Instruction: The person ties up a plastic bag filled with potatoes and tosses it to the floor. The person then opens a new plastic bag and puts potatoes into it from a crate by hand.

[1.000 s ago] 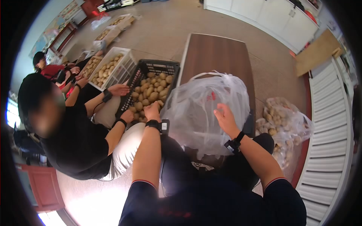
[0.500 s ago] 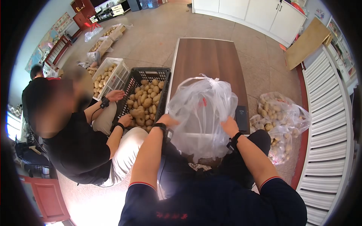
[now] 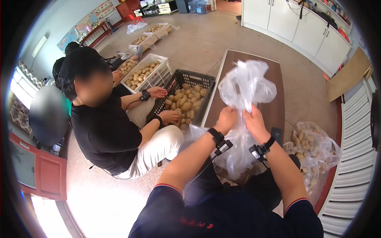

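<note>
Left hand (image 3: 227, 120), right hand (image 3: 256, 122) closer, gripping bag (image 3: 240, 137).

The location appears to be a room in a home: white flat-door cabinets (image 3: 278, 20) with black handles, a white ribbed radiator (image 3: 353, 158), a multicoloured wall map (image 3: 77, 33).
</note>
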Available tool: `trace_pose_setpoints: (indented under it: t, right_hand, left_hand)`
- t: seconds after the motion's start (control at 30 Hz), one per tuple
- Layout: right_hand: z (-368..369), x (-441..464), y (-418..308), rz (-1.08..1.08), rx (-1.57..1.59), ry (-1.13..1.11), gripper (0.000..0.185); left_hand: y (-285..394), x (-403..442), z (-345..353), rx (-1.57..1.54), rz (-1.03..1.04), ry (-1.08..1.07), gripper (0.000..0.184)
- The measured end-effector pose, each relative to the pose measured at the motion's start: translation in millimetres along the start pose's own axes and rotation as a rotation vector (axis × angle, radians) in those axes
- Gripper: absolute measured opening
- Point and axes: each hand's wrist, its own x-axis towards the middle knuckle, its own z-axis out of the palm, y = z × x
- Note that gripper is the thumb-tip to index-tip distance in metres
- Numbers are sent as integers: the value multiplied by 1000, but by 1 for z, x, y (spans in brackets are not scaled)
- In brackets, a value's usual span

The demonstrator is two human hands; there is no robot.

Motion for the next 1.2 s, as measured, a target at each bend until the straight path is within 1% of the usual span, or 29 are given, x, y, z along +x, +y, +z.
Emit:
trace_pose_setpoints:
  t: [0.03, 0.07, 0.1, 0.13, 0.17, 0.2, 0.23, 0.3, 0.37, 0.4, 0.47, 0.5, 0.57, 0.6, 0.67, 0.7, 0.77, 0.8, 0.83, 0.87, 0.9, 0.93, 0.97, 1.0, 1.03, 1.07, 1.1, 1.17, 1.2]
  right_hand:
    - [6, 7, -3, 7, -6, 7, 28]
    - [9, 14, 0, -131, 49, 18, 27]
    - [9, 19, 1, -265, 99, 31, 27]
    - [10, 22, -6, -273, 149, 5, 28]
    - [10, 24, -13, -278, 200, -21, 29]
    - [7, 25, -25, -255, 189, -8, 29]
    - [3, 25, -39, -198, 117, -40, 30]
    - [-1, 30, -43, -133, 40, -74, 31]
    - [0, 34, -40, -355, 86, 5, 32]
    - [-5, 30, -45, -175, 147, -20, 31]
    - [-15, 35, -30, -142, 200, 0, 30]
    - [-22, 38, -24, -124, 253, 31, 30]
    - [-40, 41, -10, -89, 237, 49, 30]
    - [-48, 44, -1, -80, 273, 111, 30]
    - [-62, 46, 7, -12, 388, 197, 30]
    - [-68, 45, 8, -7, 389, 195, 30]
    - [-74, 44, 6, 89, 370, 170, 32]
    - [-69, 34, -6, 114, 429, 108, 34]
    - [-59, 24, -9, 115, 429, 100, 34]
    - [-50, 15, -11, 98, 245, -64, 37]
    - [-40, 5, -13, 77, 61, -226, 39]
    - [-19, -1, 1, -143, 103, -233, 41]
    - [2, -5, 22, -362, 146, -239, 43]
    - [9, -8, 35, -365, 153, -250, 43]
    - [12, -9, 48, -163, -120, -237, 43]
    - [14, -11, 60, -67, -256, -226, 42]
    - [15, -13, 73, 30, -393, -227, 42]
    - [14, -23, 96, -115, 132, -94, 44]
    - [4, -27, 96, -111, 134, -93, 44]
  left_hand:
    - [8, 4, -4, -82, -31, 0, 25]
    - [16, 7, -11, -165, -64, -8, 26]
    - [42, 0, -23, -227, -156, -19, 26]
    - [64, -8, -35, -326, -196, -47, 25]
    - [62, -3, -40, -355, -159, -17, 22]
    - [59, 6, -47, -332, -117, -8, 20]
    - [74, 3, -54, -432, -136, 4, 18]
    - [94, 6, -65, -433, -167, 96, 20]
    - [81, 26, -80, -403, -101, 74, 21]
    - [77, 32, -88, -455, -94, 94, 20]
    - [80, 29, -107, -532, -127, 154, 19]
    - [83, 27, -117, -571, -114, 152, 17]
    - [85, 24, -135, -741, -96, 112, 21]
    - [84, 22, -141, -743, -98, 115, 21]
    - [85, 18, -149, -660, -39, 69, 21]
    - [89, 15, -148, -658, -44, 71, 21]
    - [96, 9, -143, -661, -57, 55, 19]
    - [90, 13, -136, -524, -52, 75, 18]
    - [84, 15, -125, -386, -47, 94, 18]
    - [78, 15, -105, -308, 16, 56, 17]
    - [87, 1, -87, -272, 47, -54, 16]
    - [87, -6, -70, -258, 49, -160, 13]
    - [74, -11, -47, -88, 266, -157, 14]
    - [58, -17, -27, 87, 475, -154, 17]
    - [51, -27, -15, 200, 570, -140, 22]
    - [46, -38, -8, 313, 666, -126, 29]
    - [46, -51, -12, 319, 662, -118, 29]
    - [47, -74, -24, 97, 435, -174, 38]
    - [29, -69, -30, 194, 485, -139, 51]
